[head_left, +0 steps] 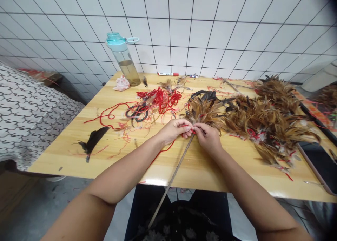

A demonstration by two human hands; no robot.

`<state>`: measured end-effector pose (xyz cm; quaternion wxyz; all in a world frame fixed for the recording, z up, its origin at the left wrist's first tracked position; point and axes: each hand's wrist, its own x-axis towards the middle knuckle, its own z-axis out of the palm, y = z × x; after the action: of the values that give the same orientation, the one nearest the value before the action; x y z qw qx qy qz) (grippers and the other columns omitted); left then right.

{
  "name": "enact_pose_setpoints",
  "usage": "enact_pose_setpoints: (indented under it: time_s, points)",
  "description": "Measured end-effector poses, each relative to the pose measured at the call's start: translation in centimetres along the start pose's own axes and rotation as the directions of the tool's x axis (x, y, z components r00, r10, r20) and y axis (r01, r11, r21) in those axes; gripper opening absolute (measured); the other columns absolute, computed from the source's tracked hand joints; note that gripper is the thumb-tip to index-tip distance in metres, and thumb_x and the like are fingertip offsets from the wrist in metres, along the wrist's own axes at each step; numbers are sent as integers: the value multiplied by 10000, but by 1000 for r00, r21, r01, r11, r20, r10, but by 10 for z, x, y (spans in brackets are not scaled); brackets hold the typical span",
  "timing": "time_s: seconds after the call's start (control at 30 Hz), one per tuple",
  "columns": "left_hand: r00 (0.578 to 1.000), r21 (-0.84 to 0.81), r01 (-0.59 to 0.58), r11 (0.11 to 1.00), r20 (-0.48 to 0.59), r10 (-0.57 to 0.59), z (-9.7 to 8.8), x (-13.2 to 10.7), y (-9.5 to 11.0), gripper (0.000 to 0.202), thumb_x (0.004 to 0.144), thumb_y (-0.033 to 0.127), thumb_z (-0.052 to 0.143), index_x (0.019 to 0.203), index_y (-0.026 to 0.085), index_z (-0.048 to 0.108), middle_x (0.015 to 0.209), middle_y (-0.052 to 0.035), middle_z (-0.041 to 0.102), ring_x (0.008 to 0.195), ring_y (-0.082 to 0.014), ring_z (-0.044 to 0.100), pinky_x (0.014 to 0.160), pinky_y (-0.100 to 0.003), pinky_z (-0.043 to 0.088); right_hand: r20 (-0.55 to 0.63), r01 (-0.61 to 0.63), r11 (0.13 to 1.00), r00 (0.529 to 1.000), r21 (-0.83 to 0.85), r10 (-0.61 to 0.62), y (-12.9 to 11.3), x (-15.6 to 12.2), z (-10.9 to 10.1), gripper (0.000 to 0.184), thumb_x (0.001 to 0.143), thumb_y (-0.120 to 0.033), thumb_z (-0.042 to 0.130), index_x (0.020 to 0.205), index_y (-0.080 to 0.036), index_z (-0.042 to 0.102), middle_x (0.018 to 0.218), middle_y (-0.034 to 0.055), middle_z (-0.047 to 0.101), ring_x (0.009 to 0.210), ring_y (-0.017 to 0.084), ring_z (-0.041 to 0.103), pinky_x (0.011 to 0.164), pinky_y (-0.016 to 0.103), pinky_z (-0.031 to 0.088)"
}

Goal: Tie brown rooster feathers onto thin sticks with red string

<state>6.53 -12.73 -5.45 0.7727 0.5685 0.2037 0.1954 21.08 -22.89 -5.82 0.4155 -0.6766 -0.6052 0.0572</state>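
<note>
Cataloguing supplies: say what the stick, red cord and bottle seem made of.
Stick: probably wood or bamboo, matte, greyish brown.
Red cord: likely yarn, matte, lying in limp loops.
Bottle: glossy clear plastic or glass; liquid shows through.

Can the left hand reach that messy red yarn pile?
Probably yes: the red yarn pile lies past the left hand, with nothing tall between, though its fingers look busy pinching red string by the stick.

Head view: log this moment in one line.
left hand: pinching red string; right hand: pinching beside left; stick: slants toward lap; feathers: beyond hands
</note>
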Motion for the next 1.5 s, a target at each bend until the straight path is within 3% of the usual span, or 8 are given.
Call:
enact_pose_setpoints:
  time_s: [0.17, 0.27, 0.43, 0.6, 0.9, 1.17, 1.3, 1.5]
  points:
    - [1000, 17, -15, 1000, 20, 15, -3, 1, -3, 252, 685, 257, 756, 842, 107, 629, 731, -23, 644, 648, -89, 595, 671, -238, 472, 34, 32, 999, 999, -30, -31, 0, 0, 2, 224, 860, -235, 508, 924, -202, 721, 894, 66, 755, 787, 201, 697, 736, 297, 523]
    - [990, 215, -133, 967, -5, 138, -2, 0, 0, 153, 723, 208, 700, 817, 120, 617, 766, -19, 639, 687, -90, 586, 697, -237, 463, 43, 19, 999, 999, -37, -18, 0, 0, 2, 225, 863, -237, 510, 928, -214, 724, 897, 61, 755, 792, 201, 697, 738, 299, 524]
    - [898, 653, -345, 675, 19, 440, 5, -5, 6, 131, 818, 153, 566, 931, 159, 633, 900, -44, 672, 818, -126, 613, 774, -263, 474, 55, -1, 1000, 999, -8, 1, -2, -1, 3, 201, 855, -250, 531, 914, -213, 720, 887, 65, 752, 773, 204, 687, 721, 304, 510]
    - [766, 835, -434, 339, 143, 627, 6, -5, 5, 171, 869, 159, 509, 984, 185, 633, 967, -65, 690, 904, -160, 618, 838, -297, 470, 24, -67, 995, 998, 72, 65, 0, -2, 5, 205, 853, -277, 530, 931, -205, 705, 717, 32, 702, 614, 166, 611, 616, 276, 464]
    - [727, 899, -419, 124, 251, 639, 1, -4, 2, 197, 922, 190, 426, 987, 171, 611, 964, -90, 673, 900, -187, 580, 841, -312, 441, 16, -116, 988, 993, 103, 115, 4, -2, 9, 271, 853, -339, 526, 982, -166, 690, 544, -30, 510, 489, 124, 458, 524, 252, 366]
    - [706, 844, -493, 210, 247, 664, 3, -1, -3, 177, 921, 193, 432, 908, 174, 608, 911, -82, 652, 890, -167, 583, 838, -304, 469, 17, -164, 969, 986, 184, 164, 1, -1, 8, 269, 826, -347, 544, 970, -176, 694, 518, -37, 500, 481, 123, 455, 515, 250, 382]
    - [667, 801, -556, 223, 269, 695, 6, -2, -2, 163, 914, 183, 456, 894, 172, 617, 905, -81, 660, 888, -159, 592, 835, -303, 483, 54, -217, 913, 976, 346, 212, 5, 1, 9, 267, 797, -378, 575, 926, -181, 701, 617, 5, 629, 562, 146, 557, 572, 272, 463]
    - [686, 764, -566, 311, 227, 691, 6, -2, -1, 144, 895, 186, 503, 858, 185, 643, 873, -63, 685, 866, -161, 611, 837, -328, 469, 106, -261, 833, 965, 488, 240, 7, 2, 11, 252, 746, -404, 630, 856, -190, 704, 814, 51, 730, 733, 181, 653, 708, 322, 526]
